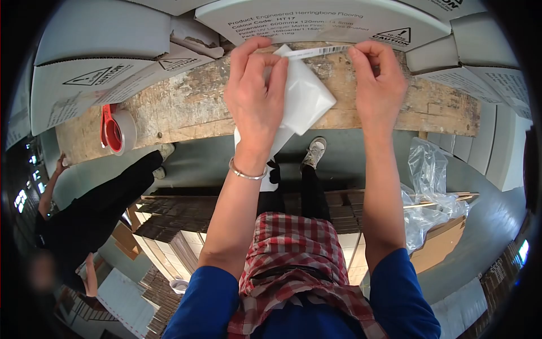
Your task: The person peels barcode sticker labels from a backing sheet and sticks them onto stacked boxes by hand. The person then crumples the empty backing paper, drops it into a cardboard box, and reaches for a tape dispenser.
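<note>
Two ends, one label (319, 52): left hand (255, 96) pinching one, right hand (380, 85) the other, over the wooden bench (186, 113). Honestly, just keep it taut and touch only the very tips.

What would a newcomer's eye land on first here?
Probably the barcode strip stretched between left grip and right grip above the worn wooden bench. Next, the bright red tape dispenser towards the bench's left end, then the boxes marked CAUTION lining its far side.
</note>
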A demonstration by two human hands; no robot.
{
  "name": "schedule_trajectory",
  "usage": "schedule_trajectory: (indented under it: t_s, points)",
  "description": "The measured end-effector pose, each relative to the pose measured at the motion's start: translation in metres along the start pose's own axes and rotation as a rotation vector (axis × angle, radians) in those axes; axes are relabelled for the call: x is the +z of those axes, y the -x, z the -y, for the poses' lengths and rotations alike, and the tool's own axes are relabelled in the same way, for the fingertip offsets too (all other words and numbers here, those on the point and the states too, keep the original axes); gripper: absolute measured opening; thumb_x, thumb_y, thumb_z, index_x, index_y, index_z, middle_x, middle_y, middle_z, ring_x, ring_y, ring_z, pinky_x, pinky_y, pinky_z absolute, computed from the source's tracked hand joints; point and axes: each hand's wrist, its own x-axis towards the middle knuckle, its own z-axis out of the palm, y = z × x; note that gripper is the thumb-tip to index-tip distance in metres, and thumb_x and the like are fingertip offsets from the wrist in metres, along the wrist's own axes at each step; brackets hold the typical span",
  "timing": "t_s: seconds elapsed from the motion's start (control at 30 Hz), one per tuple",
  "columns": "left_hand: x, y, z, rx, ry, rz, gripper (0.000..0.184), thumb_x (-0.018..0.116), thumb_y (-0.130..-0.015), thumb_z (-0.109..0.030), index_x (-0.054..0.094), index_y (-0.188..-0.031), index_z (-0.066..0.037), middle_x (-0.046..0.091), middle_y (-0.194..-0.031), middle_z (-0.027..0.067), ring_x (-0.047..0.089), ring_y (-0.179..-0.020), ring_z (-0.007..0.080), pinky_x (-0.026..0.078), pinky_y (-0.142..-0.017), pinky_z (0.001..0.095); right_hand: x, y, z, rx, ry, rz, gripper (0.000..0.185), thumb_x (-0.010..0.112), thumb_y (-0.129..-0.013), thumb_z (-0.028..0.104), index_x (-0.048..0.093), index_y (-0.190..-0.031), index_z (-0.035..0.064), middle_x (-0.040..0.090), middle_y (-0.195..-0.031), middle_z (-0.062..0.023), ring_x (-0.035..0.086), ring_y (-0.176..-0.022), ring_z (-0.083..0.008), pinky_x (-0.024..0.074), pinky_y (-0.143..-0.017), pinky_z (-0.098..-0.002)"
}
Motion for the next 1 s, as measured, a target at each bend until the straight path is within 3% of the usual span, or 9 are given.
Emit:
schedule_trajectory:
  t_s: [0.1, 0.2, 0.37, 0.43, 0.6, 0.7, 0.73, 0.83, 1.0]
  points:
    - [-0.009, 0.006, 0.0, -0.005, 0.137, 0.037, 0.01, 0.068, -0.081, -0.009, 0.06, -0.084, -0.004, 0.067, -0.077, 0.0062, 0.06, -0.059, 0.0186, 0.047, -0.054, 0.0287, -0.005, 0.005, 0.0, 0.023, -0.05, 0.042, 0.008, 0.067, -0.084, 0.006, 0.063, -0.091, 0.0027, 0.06, -0.076, 0.0022, 0.05, -0.067, -0.004, 0.0418, -0.061, -0.019]
    - [-0.024, 0.011, -0.009, -0.223, 0.165, 0.204, 0.009, 0.066, -0.084, -0.01, 0.06, -0.086, -0.004, 0.064, -0.065, 0.006, 0.059, -0.056, 0.0148, 0.046, -0.052, 0.0265, -0.009, 0.01, 0.0, 0.021, -0.072, 0.084, 0.008, 0.066, -0.085, 0.006, 0.063, -0.091, 0.0026, 0.059, -0.075, 0.0027, 0.049, -0.066, -0.0032, 0.0409, -0.06, -0.0183]
    - [-0.037, 0.013, -0.014, -0.327, 0.082, 0.327, 0.011, 0.063, -0.087, -0.011, 0.059, -0.095, -0.004, 0.063, -0.066, 0.0068, 0.057, -0.056, 0.0116, 0.045, -0.053, 0.0243, -0.016, 0.017, 0.005, 0.032, -0.068, 0.13, 0.007, 0.066, -0.084, 0.003, 0.062, -0.09, 0.0023, 0.059, -0.076, 0.0019, 0.049, -0.067, -0.0032, 0.0405, -0.059, -0.0183]
    - [-0.049, 0.011, -0.028, -0.512, 0.144, 0.442, 0.015, 0.062, -0.087, -0.01, 0.058, -0.101, -0.005, 0.061, -0.063, 0.0071, 0.056, -0.056, 0.0106, 0.044, -0.054, 0.0236, -0.02, 0.023, 0.007, 0.055, -0.071, 0.14, 0.007, 0.066, -0.084, 0.001, 0.061, -0.089, 0.0022, 0.059, -0.077, 0.0011, 0.049, -0.068, -0.0036, 0.0406, -0.059, -0.0185]
    - [-0.101, 0.046, -0.032, -0.688, 0.252, 0.723, 0.026, 0.061, -0.086, -0.007, 0.054, -0.111, -0.006, 0.057, -0.061, 0.0075, 0.057, -0.059, 0.0095, 0.044, -0.056, 0.0243, -0.039, 0.036, 0.013, -0.165, -0.067, 0.205, 0.011, 0.065, -0.08, -0.006, 0.058, -0.086, 0.0016, 0.06, -0.084, -0.0043, 0.053, -0.073, -0.008, 0.0432, -0.062, -0.02]
    - [-0.133, 0.068, -0.016, -0.773, 0.406, 0.746, 0.02, 0.062, -0.085, -0.006, 0.058, -0.105, -0.007, 0.057, -0.064, 0.0075, 0.06, -0.062, 0.013, 0.045, -0.055, 0.0277, -0.052, 0.032, 0.023, -0.255, -0.033, 0.188, 0.014, 0.064, -0.078, -0.008, 0.057, -0.085, 0.0013, 0.061, -0.087, -0.0066, 0.054, -0.075, -0.0105, 0.0445, -0.065, -0.021]
    - [-0.135, 0.067, -0.012, -0.769, 0.407, 0.748, 0.02, 0.062, -0.085, -0.006, 0.058, -0.105, -0.007, 0.057, -0.064, 0.0075, 0.06, -0.062, 0.013, 0.045, -0.055, 0.0277, -0.056, 0.03, 0.025, -0.258, -0.036, 0.211, 0.014, 0.064, -0.078, -0.008, 0.057, -0.086, 0.0012, 0.061, -0.088, -0.0068, 0.055, -0.075, -0.0112, 0.045, -0.066, -0.0214]
    - [-0.137, 0.062, -0.005, -0.226, 0.025, 0.76, 0.014, 0.063, -0.083, -0.004, 0.061, -0.096, -0.008, 0.059, -0.067, 0.0064, 0.06, -0.063, 0.02, 0.046, -0.053, 0.0314, -0.063, 0.027, 0.031, -0.271, -0.043, 0.253, 0.014, 0.064, -0.078, -0.008, 0.057, -0.086, 0.0009, 0.061, -0.088, -0.0071, 0.056, -0.076, -0.0125, 0.0459, -0.068, -0.0224]
    - [-0.097, 0.033, -0.016, -0.064, -0.039, 0.661, 0.01, 0.063, -0.081, -0.002, 0.062, -0.089, -0.008, 0.061, -0.075, 0.0062, 0.059, -0.064, 0.0264, 0.047, -0.054, 0.034, -0.06, 0.026, 0.036, -0.23, -0.057, 0.285, 0.014, 0.063, -0.08, -0.008, 0.057, -0.088, 0.0007, 0.061, -0.089, -0.0068, 0.055, -0.076, -0.0117, 0.046, -0.069, -0.0224]
